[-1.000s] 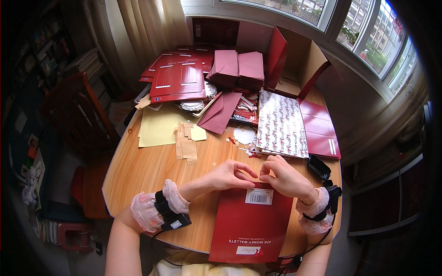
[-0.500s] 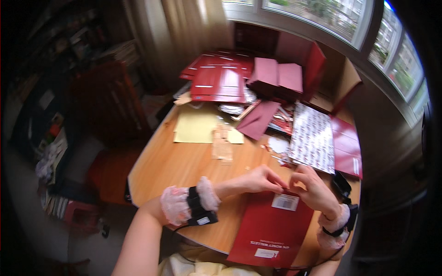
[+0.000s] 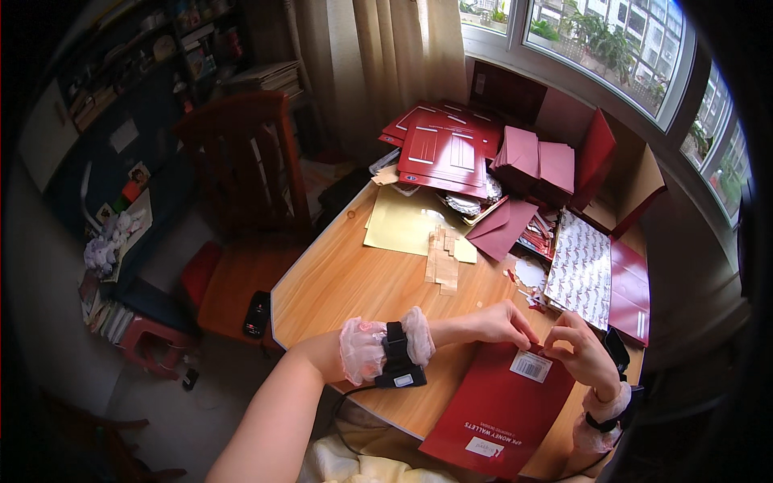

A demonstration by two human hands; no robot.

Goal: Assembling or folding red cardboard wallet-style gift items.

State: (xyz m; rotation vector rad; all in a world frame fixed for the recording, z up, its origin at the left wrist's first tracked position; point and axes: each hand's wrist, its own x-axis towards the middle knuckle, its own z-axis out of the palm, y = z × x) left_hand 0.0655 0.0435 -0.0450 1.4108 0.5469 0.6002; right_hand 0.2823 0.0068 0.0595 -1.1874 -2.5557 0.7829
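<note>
A flat red cardboard sleeve (image 3: 491,410) lies on the near right part of the table, its near end reaching past the edge. It carries a white barcode label (image 3: 531,366) at the far end and a small white sticker (image 3: 485,447) at the near end. My left hand (image 3: 501,324) pinches the sleeve's far edge, left of the label. Close beside it, my right hand (image 3: 584,352) has thumb and forefinger closed on the same edge. The fingers hide whatever small part lies between them.
Red printed cards (image 3: 443,153) and dark pink envelopes (image 3: 555,165) are stacked at the back, beside an opened cardboard box (image 3: 624,189). Yellow sheets (image 3: 394,229) and tan paper strips (image 3: 441,262) lie mid-table. A patterned sheet (image 3: 578,270) lies right; a wooden chair (image 3: 250,258) stands left.
The view has swung left, so the table and my hands appear farther right and a little lower. Both hands keep their pinch on the sleeve's far edge.
</note>
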